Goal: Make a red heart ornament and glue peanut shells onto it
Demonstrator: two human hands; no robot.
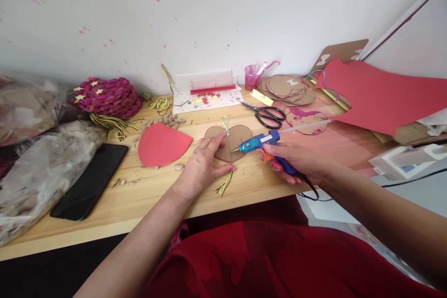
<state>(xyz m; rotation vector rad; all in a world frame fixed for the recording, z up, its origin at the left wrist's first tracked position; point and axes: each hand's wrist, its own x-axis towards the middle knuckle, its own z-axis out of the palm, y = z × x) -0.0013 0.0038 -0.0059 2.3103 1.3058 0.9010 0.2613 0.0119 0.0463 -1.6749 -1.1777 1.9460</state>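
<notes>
Red clothing (pixel 244 260) fronts a wooden table (pixel 139 200), brown cardboard (pixel 240 136) atop, spattered wall (pixel 202 23) behind

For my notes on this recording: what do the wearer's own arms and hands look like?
Both the left hand and right hand are ungloved, with pinkish-magenta stains on the left thumb tip and right fingers. The forearms are bare, no sleeves showing. Below them is dark red clothing.
</notes>
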